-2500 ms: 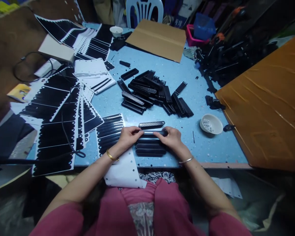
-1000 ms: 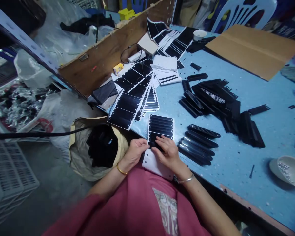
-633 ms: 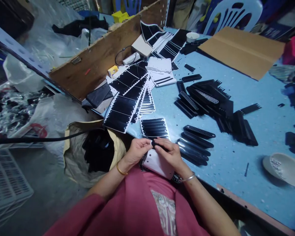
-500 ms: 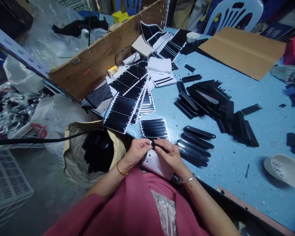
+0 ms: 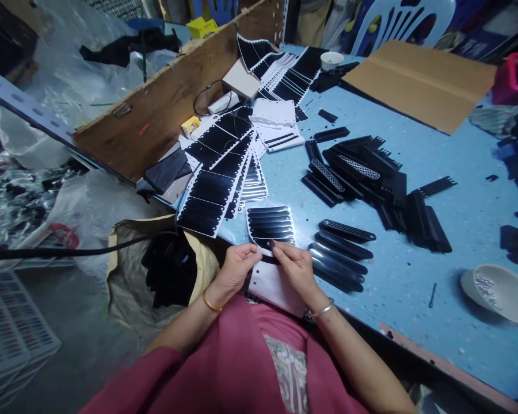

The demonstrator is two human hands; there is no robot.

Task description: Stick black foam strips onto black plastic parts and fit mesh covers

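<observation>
A white-backed sheet of glossy black sticker strips (image 5: 270,223) lies at the table's front edge, its lower part bending up toward me. The thumb and fingers of my left hand (image 5: 237,265) are pinched at the left side of its white backing. My right hand (image 5: 297,269) is closed at the right, with the dark tip of a black sticker strip (image 5: 271,244) between thumb and forefinger. Most of that strip is hidden by the fingers. Below the hands hangs a white sheet part with small dark holes (image 5: 276,284). Several long black plastic pieces (image 5: 336,264) lie right of my right hand.
More black sticker sheets (image 5: 207,195) overlap at the left. A heap of black plastic parts (image 5: 371,172) spreads mid-table. Cardboard (image 5: 427,80) lies at the back, a white bowl (image 5: 501,299) at right. An open sack (image 5: 121,276) stands below left, beside a wooden board (image 5: 155,103).
My hands have moved slightly apart, and the black piece that was between them now shows at my right fingertips. The whole view has shifted slightly.
</observation>
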